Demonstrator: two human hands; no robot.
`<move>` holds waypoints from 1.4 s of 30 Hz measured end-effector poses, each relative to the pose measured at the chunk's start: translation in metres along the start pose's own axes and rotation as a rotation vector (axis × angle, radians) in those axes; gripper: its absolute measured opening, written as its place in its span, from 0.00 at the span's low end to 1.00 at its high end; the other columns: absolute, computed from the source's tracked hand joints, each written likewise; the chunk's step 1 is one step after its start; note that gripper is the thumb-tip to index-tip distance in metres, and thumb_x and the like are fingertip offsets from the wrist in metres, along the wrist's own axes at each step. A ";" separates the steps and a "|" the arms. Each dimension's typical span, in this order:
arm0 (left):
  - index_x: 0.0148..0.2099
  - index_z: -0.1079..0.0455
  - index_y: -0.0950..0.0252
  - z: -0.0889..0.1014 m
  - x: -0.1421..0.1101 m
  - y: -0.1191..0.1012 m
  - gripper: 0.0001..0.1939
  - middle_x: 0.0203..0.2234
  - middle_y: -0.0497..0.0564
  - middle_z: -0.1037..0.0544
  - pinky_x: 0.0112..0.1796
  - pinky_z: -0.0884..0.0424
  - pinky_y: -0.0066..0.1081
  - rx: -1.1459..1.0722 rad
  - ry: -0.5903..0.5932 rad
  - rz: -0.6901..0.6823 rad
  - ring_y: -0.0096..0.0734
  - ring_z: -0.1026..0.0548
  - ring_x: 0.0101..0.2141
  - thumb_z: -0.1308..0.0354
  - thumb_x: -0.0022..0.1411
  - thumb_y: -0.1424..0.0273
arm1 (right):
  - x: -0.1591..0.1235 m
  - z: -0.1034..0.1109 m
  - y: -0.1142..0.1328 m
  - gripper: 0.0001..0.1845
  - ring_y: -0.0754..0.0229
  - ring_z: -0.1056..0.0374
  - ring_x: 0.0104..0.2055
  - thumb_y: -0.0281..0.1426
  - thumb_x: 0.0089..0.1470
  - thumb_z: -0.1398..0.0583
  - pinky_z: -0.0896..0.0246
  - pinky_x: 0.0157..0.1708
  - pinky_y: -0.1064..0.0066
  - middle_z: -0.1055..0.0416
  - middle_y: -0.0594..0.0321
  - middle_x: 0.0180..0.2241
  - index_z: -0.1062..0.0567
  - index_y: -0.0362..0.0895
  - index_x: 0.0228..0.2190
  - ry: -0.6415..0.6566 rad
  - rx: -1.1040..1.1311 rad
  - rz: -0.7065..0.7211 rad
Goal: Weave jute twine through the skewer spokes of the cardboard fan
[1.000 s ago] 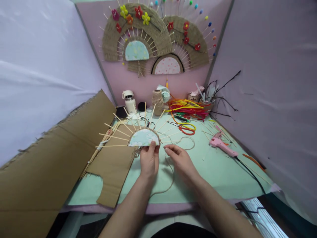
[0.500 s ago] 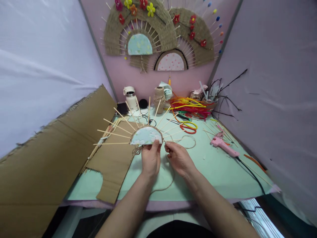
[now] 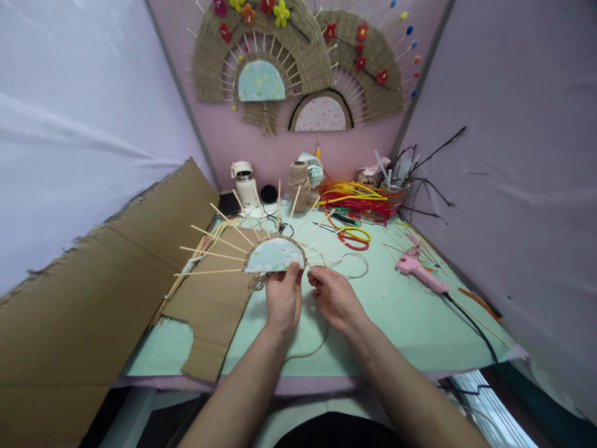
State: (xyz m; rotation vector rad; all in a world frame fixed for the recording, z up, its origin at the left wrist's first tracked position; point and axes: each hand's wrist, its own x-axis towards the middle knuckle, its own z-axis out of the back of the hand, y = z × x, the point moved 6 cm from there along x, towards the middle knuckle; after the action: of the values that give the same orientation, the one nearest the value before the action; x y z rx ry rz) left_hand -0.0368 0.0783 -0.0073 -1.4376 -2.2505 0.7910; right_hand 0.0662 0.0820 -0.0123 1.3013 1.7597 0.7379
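Observation:
My left hand (image 3: 283, 297) grips the lower edge of a half-round fan base (image 3: 273, 255), thumb on its front. The base is faced with pale blue patterned cloth and rimmed in brown. Thin wooden sticks (image 3: 228, 218) spread out from its curved edge like rays. Just off the base's right corner, my right hand (image 3: 336, 297) is closed in a pinch on jute twine; its fingertips partly hide the strand. A length of twine (image 3: 308, 356) trails below onto the table, and a loop (image 3: 366, 266) lies to the right. Bunched twine (image 3: 257, 283) hangs at the base's lower left.
Cardboard sheets (image 3: 205, 317) lie at left. Scissors (image 3: 354, 238), a twine spool (image 3: 299, 185), coloured pipe cleaners (image 3: 359, 200) and a white bottle (image 3: 245, 186) stand or lie behind. A pink glue gun (image 3: 422, 274) with its cord is at right. Finished fans (image 3: 261, 50) hang on the wall.
My right hand has shifted very slightly left, nearer the base's corner. The view has tilted a little; the left hand keeps its hold on the base.

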 end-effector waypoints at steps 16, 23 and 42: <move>0.34 0.26 0.64 -0.001 -0.001 -0.001 0.14 0.32 0.47 0.21 0.46 0.33 0.32 0.012 0.004 -0.010 0.26 0.25 0.36 0.26 0.44 0.69 | -0.002 0.000 0.001 0.08 0.64 0.45 0.29 0.36 0.35 0.32 0.53 0.28 0.70 0.34 0.66 0.27 0.22 0.47 0.23 -0.051 0.061 0.026; 0.34 0.25 0.64 -0.001 -0.002 0.001 0.15 0.33 0.47 0.21 0.45 0.32 0.32 0.003 0.005 0.005 0.27 0.25 0.36 0.26 0.43 0.70 | 0.000 -0.003 0.001 0.10 0.64 0.46 0.27 0.37 0.36 0.33 0.53 0.28 0.69 0.36 0.67 0.23 0.27 0.46 0.19 -0.048 0.023 0.028; 0.33 0.26 0.64 -0.003 -0.003 0.001 0.15 0.32 0.47 0.21 0.42 0.31 0.30 -0.003 0.013 0.019 0.25 0.25 0.34 0.26 0.44 0.69 | 0.001 -0.002 -0.001 0.11 0.64 0.46 0.26 0.37 0.36 0.34 0.54 0.28 0.68 0.38 0.69 0.21 0.29 0.46 0.16 -0.054 -0.022 0.065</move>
State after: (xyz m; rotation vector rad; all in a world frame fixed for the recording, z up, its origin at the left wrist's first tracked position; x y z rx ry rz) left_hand -0.0333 0.0772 -0.0052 -1.4633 -2.2322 0.7822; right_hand 0.0642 0.0826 -0.0123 1.3568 1.6686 0.7497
